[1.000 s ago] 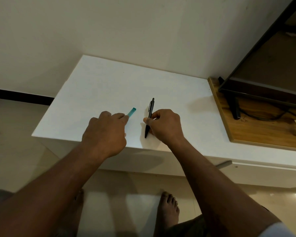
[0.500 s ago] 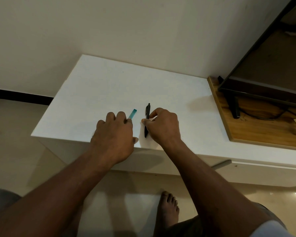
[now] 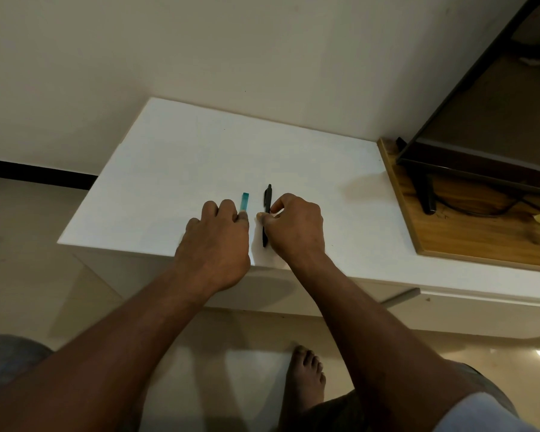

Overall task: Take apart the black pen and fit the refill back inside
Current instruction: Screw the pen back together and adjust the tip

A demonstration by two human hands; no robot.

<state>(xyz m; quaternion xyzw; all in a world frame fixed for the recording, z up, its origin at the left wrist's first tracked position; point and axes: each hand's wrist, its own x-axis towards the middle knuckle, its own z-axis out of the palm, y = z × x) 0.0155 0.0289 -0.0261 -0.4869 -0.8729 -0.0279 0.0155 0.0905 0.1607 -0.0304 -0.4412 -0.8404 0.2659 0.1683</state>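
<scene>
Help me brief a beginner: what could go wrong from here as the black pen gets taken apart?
1. The black pen lies near the front edge of the white table, so loosened parts might roll off onto the floor.
2. The right hand pinches it alone while the left hand is busy at the teal piece; twisting one-handed may let it slip.

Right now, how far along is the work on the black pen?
Nothing looks done yet: the black pen looks whole, lying on the white table. In hand: the right hand pinches it; the left hand touches a teal item. Left: opening it, refitting the refill.
</scene>
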